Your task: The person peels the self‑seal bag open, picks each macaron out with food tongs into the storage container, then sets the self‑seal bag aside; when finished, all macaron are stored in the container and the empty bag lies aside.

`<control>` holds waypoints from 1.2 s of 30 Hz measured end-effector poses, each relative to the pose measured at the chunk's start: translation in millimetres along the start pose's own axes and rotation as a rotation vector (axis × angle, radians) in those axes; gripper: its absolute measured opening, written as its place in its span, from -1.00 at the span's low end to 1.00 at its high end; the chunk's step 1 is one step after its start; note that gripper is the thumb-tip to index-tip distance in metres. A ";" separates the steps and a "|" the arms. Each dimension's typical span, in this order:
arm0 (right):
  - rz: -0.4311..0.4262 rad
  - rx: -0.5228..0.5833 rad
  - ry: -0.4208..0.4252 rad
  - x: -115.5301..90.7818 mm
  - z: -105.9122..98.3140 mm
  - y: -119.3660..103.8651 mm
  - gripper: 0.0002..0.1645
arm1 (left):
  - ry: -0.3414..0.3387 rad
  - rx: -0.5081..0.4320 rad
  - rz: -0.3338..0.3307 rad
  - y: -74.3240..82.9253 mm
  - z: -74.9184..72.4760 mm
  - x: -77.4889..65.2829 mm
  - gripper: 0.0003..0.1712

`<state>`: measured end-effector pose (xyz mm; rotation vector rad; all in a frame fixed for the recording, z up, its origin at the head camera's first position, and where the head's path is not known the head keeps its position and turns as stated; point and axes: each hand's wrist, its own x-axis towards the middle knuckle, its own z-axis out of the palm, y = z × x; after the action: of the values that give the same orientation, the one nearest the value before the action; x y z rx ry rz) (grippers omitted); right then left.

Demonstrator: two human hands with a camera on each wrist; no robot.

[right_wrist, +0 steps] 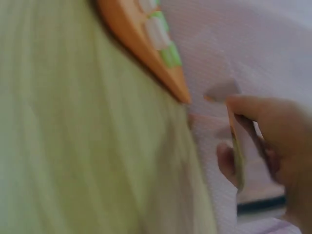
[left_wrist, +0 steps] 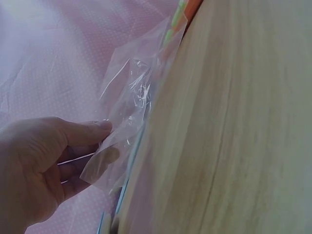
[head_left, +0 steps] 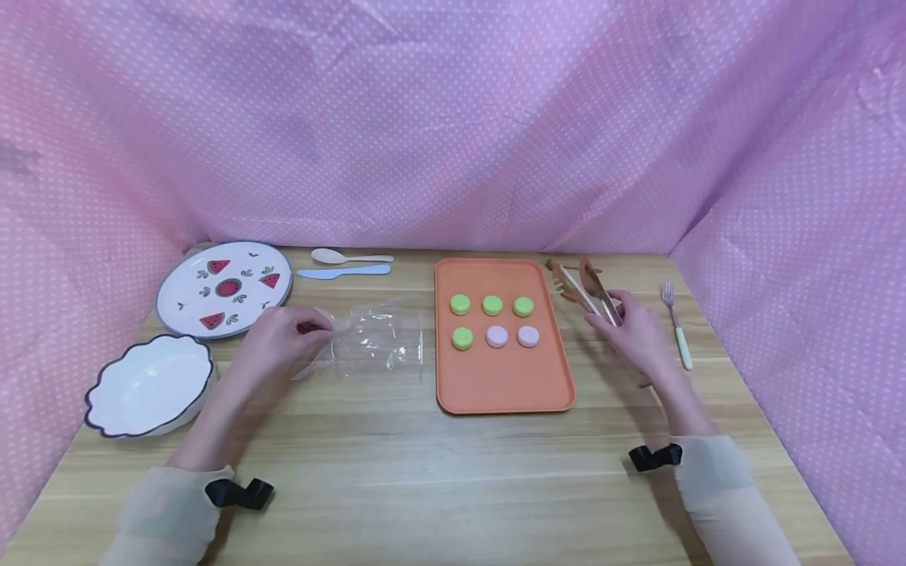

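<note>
My left hand (head_left: 283, 339) pinches a clear plastic bag (head_left: 382, 338) by its left end, between thumb and fingers. The bag stretches out toward the tray, and in the left wrist view its crinkled film (left_wrist: 141, 90) shines. On the right, my right hand (head_left: 635, 330) holds copper-coloured tongs (head_left: 589, 277), their two arms spread apart and their heads toward the back of the table. Between the hands lies an orange tray (head_left: 504, 385) with several green macarons (head_left: 491, 305) and two lilac macarons (head_left: 497, 336) in two rows.
A plate with watermelon pictures (head_left: 187, 295) lies back left, with a white scalloped bowl (head_left: 152, 385) in front of it. Behind the bag are a white spoon (head_left: 329, 256) and a blue knife (head_left: 343, 272). A green-handled fork (head_left: 683, 346) lies far right. Pink dotted cloth (head_left: 453, 141) surrounds the table.
</note>
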<state>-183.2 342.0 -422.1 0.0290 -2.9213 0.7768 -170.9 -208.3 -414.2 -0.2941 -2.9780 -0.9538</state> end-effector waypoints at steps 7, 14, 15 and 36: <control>0.028 -0.061 -0.018 3.3 11.2 0.5 -0.13 | -0.021 -0.025 -0.080 3.0 5.4 5.4 -0.91; 0.077 -0.036 -0.043 8.1 20.5 -0.4 -0.12 | 0.071 0.053 0.023 3.5 9.9 23.7 -0.89; 0.084 -0.033 -0.049 8.8 21.4 -0.7 -0.11 | 0.076 0.062 0.040 3.0 10.2 25.8 -0.90; 0.105 -0.206 -0.177 21.0 22.7 -8.7 0.05 | 0.107 0.097 0.195 -9.7 12.2 38.6 -0.88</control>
<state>-206.1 323.4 -434.8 -0.0789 -3.1781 0.5066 -209.8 -202.2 -427.4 -0.5041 -2.8235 -0.7774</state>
